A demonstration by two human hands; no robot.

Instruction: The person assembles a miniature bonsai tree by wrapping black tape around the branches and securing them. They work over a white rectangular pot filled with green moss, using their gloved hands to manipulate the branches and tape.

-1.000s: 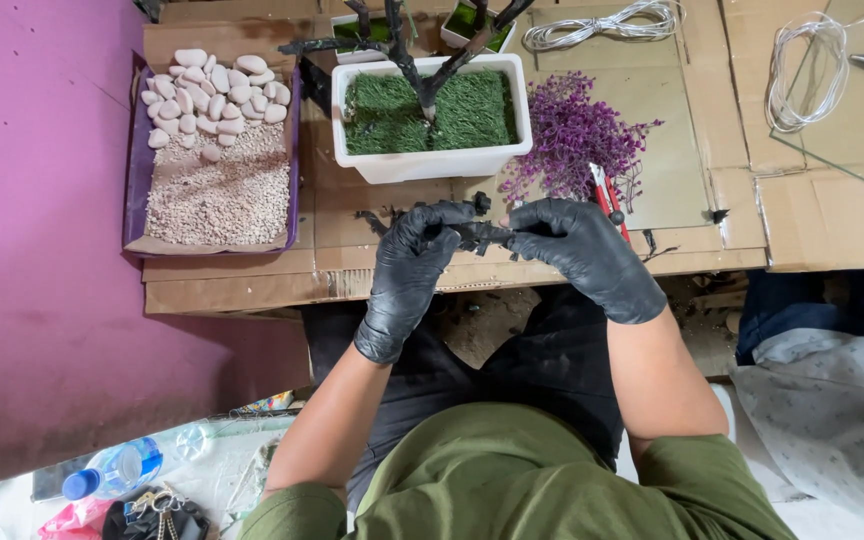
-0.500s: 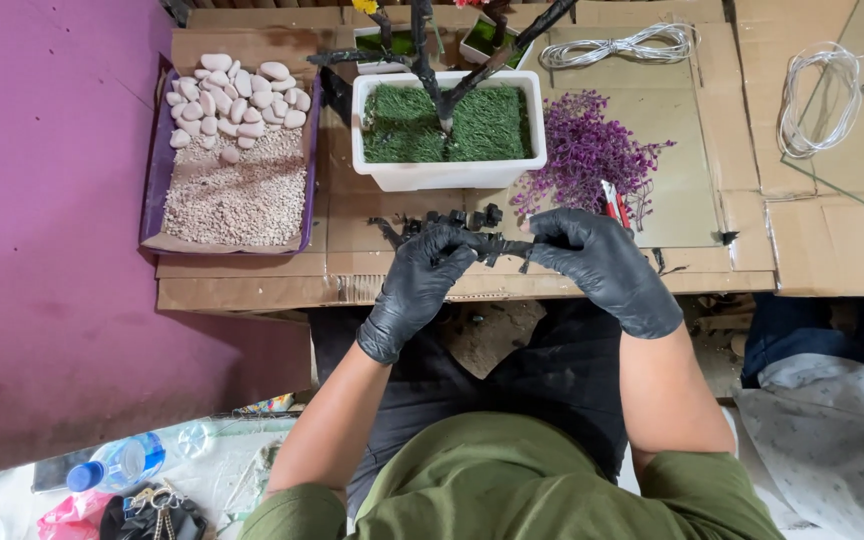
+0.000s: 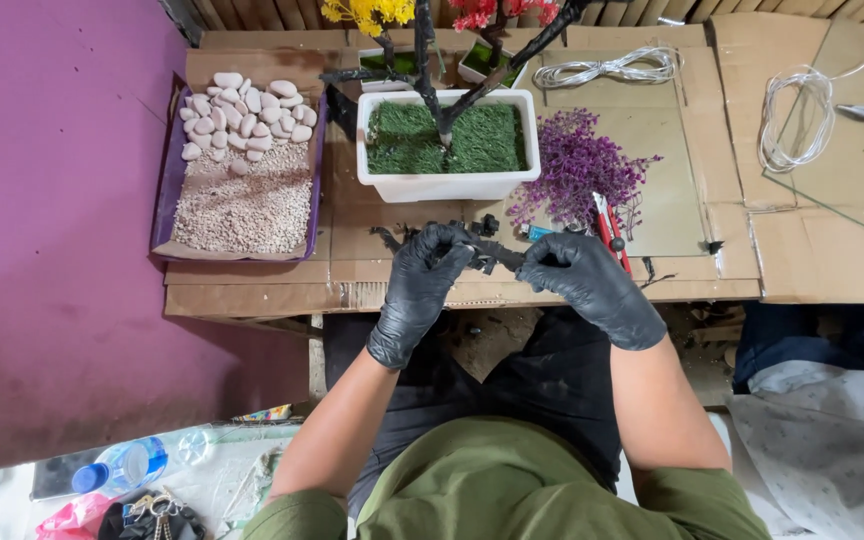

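a black twisted branch piece point(image 3: 487, 252) is held between both gloved hands above the front edge of the cardboard-covered worktop point(image 3: 252, 285). the left hand point(image 3: 422, 275) is closed around one end; the right hand point(image 3: 577, 275) is pinched shut on the other. just behind, a white rectangular planter point(image 3: 447, 185) is already filled with green turf and a dark trunk is set upright in it. purple foliage point(image 3: 577, 165) lies unattached beside the planter, and a tray of pebbles and gravel point(image 3: 242, 170) stands to the left, so decoration is judged incomplete.
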